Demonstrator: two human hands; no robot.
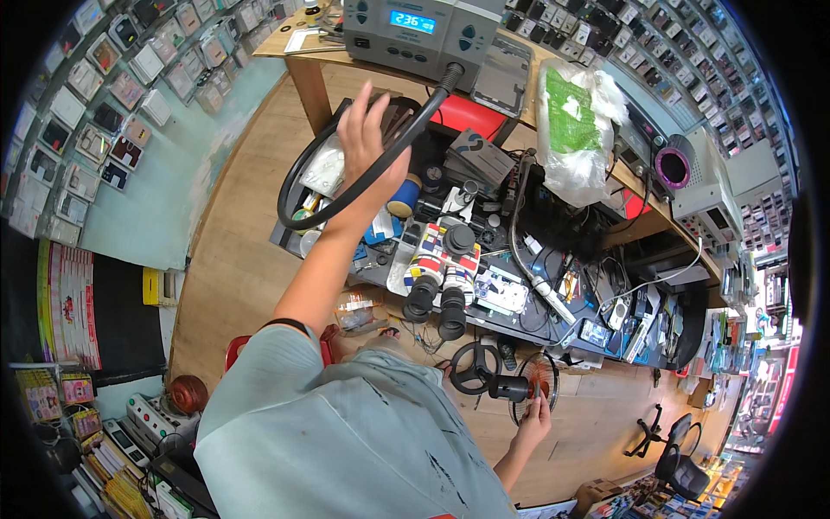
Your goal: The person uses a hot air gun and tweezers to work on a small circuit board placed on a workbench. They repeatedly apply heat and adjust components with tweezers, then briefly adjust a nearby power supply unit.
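Note:
My left hand (363, 145) is raised over the left end of the bench, fingers spread and holding nothing. A thick black hose (367, 180) loops in front of its palm; I cannot tell whether they touch. The hose runs from a grey soldering or hot-air station (402, 52) with a lit blue display. Low on the right, my right hand (533, 422) pinches the front of a small black fan (508, 387) with orange-red blades, a round wire guard and a ring-shaped base. Between the hands stands a binocular microscope (445, 258) with a colour-block pattern.
Tools, cables and an opened device board (503, 290) crowd the dark bench mat. A blue spool (405, 197) stands near my left forearm. A green and white plastic bag (575, 112) hangs at the shelf edge beside a grey instrument (709, 186). A black chair (683, 471) stands at right.

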